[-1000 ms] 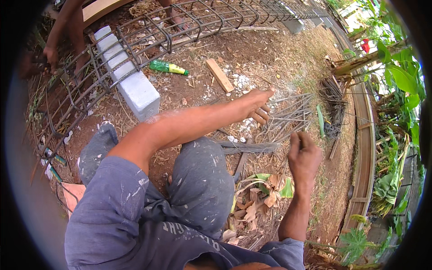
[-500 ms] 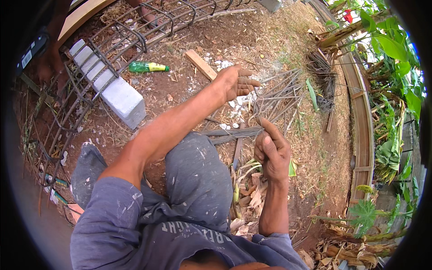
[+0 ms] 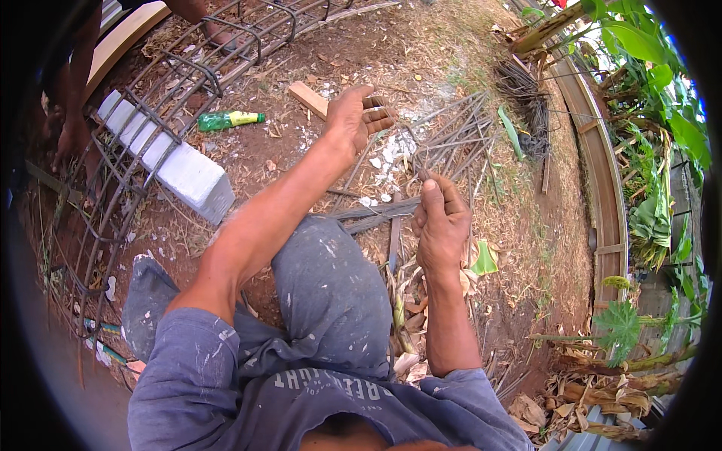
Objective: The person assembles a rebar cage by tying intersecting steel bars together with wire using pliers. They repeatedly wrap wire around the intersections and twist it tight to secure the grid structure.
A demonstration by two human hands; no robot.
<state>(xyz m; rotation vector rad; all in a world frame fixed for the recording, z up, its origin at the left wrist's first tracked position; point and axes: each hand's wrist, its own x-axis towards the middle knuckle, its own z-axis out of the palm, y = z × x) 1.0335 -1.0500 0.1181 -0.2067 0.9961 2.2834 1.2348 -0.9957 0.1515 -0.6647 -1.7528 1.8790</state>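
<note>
My left hand [image 3: 352, 122] is raised over the ground with its fingers apart, and I see nothing held in it. My right hand [image 3: 442, 219] is closed in a pinch, thumb against forefinger. From that pinch a thin, bent metal wire [image 3: 416, 146] rises toward the left fingers; its upper end is hard to make out against the background. Beyond the right hand lies a loose heap of thin metal rods [image 3: 466, 135]. Dark flat strips [image 3: 365, 218] lie on the ground between my knee and the right hand.
At the left, a rebar cage [image 3: 204, 73] surrounds part of a pale block [image 3: 197, 184]. Near it are a green bottle [image 3: 226, 121] and a short wooden piece [image 3: 307, 99]. Another person's foot [image 3: 221, 36] stands behind the cage. Long boards [image 3: 599, 188] and leafy plants line the right.
The right thumb has come up against the forefinger, which stuck out before, and that hand has moved farther from me. My left hand has shifted slightly away and left. The whole view has shifted a little.
</note>
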